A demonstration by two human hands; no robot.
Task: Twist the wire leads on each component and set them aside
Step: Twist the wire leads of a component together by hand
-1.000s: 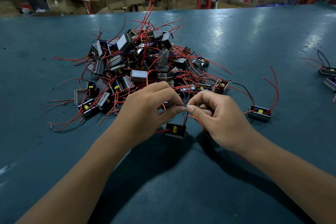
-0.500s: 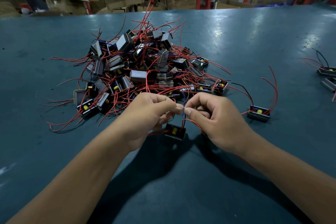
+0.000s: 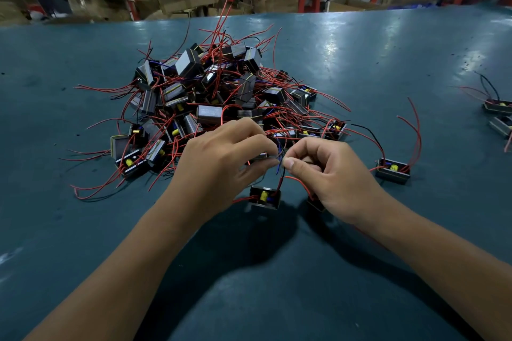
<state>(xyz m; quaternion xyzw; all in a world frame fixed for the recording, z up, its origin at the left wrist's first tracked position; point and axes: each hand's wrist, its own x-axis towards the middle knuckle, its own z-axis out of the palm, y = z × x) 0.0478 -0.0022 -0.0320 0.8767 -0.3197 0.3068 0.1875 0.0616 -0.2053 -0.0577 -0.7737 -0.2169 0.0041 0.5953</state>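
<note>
Pinching the thin wire leads [image 3: 280,159] between thumb and forefinger, the left hand [image 3: 221,163] and the right hand [image 3: 329,174] meet just above the component [image 3: 264,197], which lies on the worktop [image 3: 277,271] in front of the pile [image 3: 210,97], probably so the leads stay taut for twisting. Both wrists are raised, the other fingers [image 3: 313,159] curled inward. Finished pieces [image 3: 498,108] lie apart at far right.
</note>
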